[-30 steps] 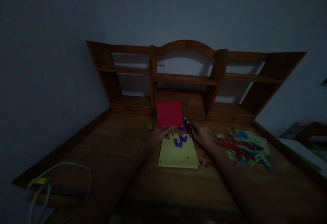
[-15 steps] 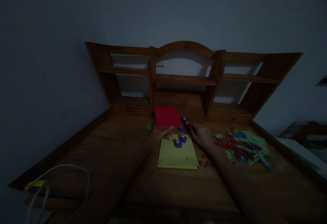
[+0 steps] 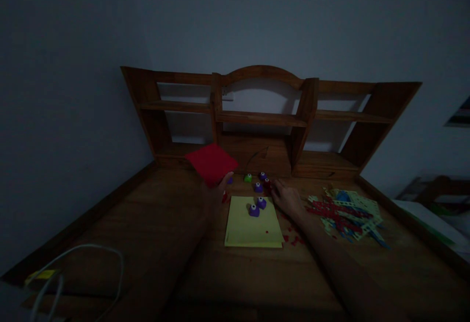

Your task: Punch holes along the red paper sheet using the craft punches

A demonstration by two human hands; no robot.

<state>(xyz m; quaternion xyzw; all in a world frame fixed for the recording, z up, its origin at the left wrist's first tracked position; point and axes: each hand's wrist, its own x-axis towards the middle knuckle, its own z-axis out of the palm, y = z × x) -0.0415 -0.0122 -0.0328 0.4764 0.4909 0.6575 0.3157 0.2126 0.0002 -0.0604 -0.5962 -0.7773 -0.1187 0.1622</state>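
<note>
My left hand (image 3: 217, 194) is closed on one edge of a red sheet of paper (image 3: 211, 162), which it holds up and tilted over the back left of the desk. At the back centre, my right hand (image 3: 288, 198) has its fingers curled against a dark red craft punch (image 3: 267, 183). Purple craft punches stand close by, one behind (image 3: 262, 176) and one to the left (image 3: 258, 187). A green punch (image 3: 248, 177) is left of them. Two more purple punches (image 3: 254, 210) rest on a stack of yellow paper (image 3: 253, 231). Part of another red object (image 3: 224, 196) shows beside my left hand.
Small red paper bits (image 3: 293, 240) lie right of the yellow stack. A pile of punched red, yellow and blue paper strips (image 3: 348, 214) covers the desk's right side. A wooden shelf unit (image 3: 262, 118) stands at the back. White cable (image 3: 119, 263) loops at the front left.
My left hand has carried the red sheet left and turned it, away from the punches. The green punch now shows right of that hand instead of left. My right hand stays by the red punch.
</note>
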